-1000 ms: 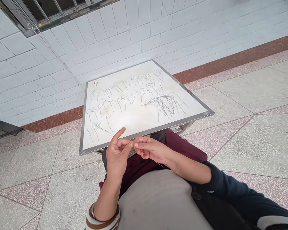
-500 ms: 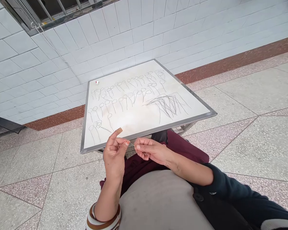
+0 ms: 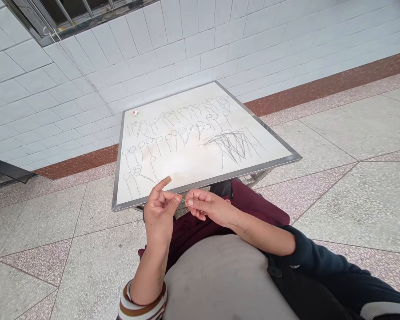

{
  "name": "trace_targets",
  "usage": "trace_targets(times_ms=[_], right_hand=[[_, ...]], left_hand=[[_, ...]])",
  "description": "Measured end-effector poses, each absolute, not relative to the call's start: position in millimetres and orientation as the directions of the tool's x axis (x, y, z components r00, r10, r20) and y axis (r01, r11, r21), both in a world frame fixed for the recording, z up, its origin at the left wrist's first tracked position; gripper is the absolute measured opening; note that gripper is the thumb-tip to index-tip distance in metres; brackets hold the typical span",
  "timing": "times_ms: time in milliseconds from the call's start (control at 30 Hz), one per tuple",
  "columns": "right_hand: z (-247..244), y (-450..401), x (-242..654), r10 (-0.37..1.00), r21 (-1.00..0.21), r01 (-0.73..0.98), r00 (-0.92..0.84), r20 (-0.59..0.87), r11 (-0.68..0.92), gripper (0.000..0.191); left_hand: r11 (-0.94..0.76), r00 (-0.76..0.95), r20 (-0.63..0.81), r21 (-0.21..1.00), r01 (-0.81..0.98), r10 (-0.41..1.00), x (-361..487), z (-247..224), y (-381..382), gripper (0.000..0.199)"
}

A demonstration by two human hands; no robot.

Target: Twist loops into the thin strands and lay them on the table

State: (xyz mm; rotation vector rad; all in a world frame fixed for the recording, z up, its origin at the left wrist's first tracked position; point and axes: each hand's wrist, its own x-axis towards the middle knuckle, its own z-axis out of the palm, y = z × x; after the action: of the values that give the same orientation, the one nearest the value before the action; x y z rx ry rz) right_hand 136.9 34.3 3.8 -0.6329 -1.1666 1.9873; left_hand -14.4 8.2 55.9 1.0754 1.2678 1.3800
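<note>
Just past the near edge of the white table, both hands are held close together over my lap. My left hand pinches thumb against index finger, with another finger raised that has a tan wrap on its tip. My right hand is also closed in a pinch, its fingertips a short gap from the left ones. Something very thin, like a wire or thread, seems to run between the pinches; it is too fine to make out well. Many looped dark lines, drawn marks or hair-like strands, cover the tabletop in rows.
A small white and red item sits at the table's far left corner. The table has a grey metal rim and stands against a tiled wall. A barred window is at the upper left. Speckled floor surrounds the table.
The two hands hold almost the same pose. The thin line between the fingertips shows less, and the gap between the pinches is slightly smaller.
</note>
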Motion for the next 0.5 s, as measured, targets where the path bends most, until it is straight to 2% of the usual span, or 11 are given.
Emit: trace_targets(times_ms=[267,500], right_hand=[[3,30,137,0.785,-0.913,-0.293,-0.618,-0.044,-0.282,0.032],[-1,26,146,0.783,-0.945,-0.179,-0.613,-0.111,-0.274,0.036]], left_hand=[[-0.051,-0.255,0.015,0.989,-0.137,0.967,-22,52,9,0.048],[-0.063,-0.342,0.014,0.989,-0.134,0.94,-41,53,13,0.053]])
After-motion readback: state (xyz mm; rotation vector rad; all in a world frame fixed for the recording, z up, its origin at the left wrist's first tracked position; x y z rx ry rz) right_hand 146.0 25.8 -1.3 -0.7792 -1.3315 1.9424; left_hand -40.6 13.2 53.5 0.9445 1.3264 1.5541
